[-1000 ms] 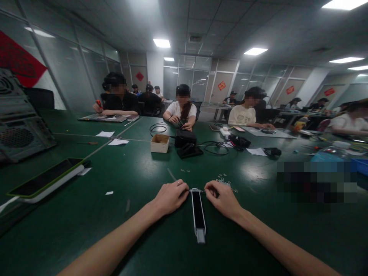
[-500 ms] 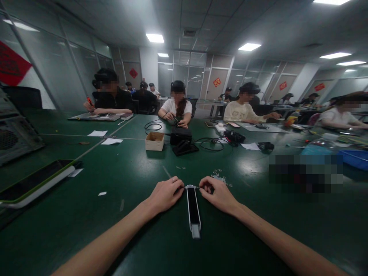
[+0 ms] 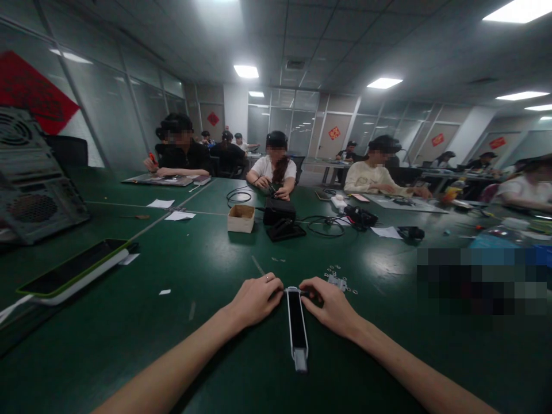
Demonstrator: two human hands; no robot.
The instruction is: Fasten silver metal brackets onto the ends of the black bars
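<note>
A long, narrow device [image 3: 296, 322] lies on the green table between my hands, with a black face, a white rim and a grey end piece [image 3: 301, 360] toward me. My left hand [image 3: 257, 299] rests at its far end on the left, thumb and fingers pinched together. On the other side my right hand [image 3: 331, 305] has its fingertips curled in at that same end. Whatever is between the fingers of either hand is too small to make out. Just beyond my right hand sits a small greyish-white piece [image 3: 337, 282] with several little rings scattered around it.
An open cardboard box [image 3: 240, 219] and a black case [image 3: 279, 210] stand ahead, near coiled black cables. At left are a green-rimmed tablet-like device [image 3: 77, 270] and a computer tower [image 3: 38, 184]. People in caps sit across the table. A clear bottle [image 3: 502, 233] lies at right.
The scene has shifted right and slightly down in view as my head turned a little. My right fingertips are closer to the device's far end. The device still lies between my hands.
</note>
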